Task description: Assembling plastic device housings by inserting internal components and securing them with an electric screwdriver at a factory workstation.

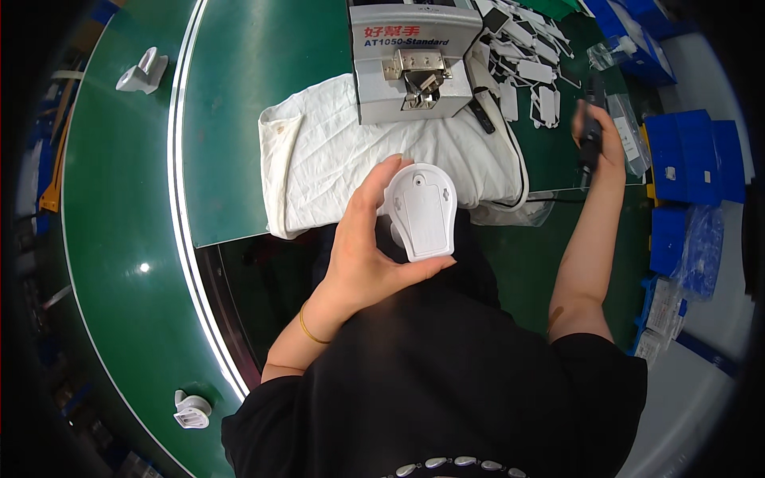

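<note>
My left hand (355, 259) grips a white plastic housing (425, 219) by its edges, fingers at the top and thumb along the bottom. Its flat recessed face, with a small screw hole near the top, is turned up toward me. Over at the right of the table, my right hand (610, 143) is wrapped round a black electric screwdriver (590, 143), held upright with its tip down and slightly blurred. A grey metal screw feeder (414, 72) stands beyond the housing. The white cloth (335, 151) lies under the feeder and toward the table's front edge.
Many white flat plastic parts (535, 72) are piled at the back right. Blue bins (685, 155) line the right side. A green conveyor (119, 239) runs along the left, carrying a white part (144, 72) far off and another white part (192, 409) nearer. A clear bag (627, 131) lies beside my right hand.
</note>
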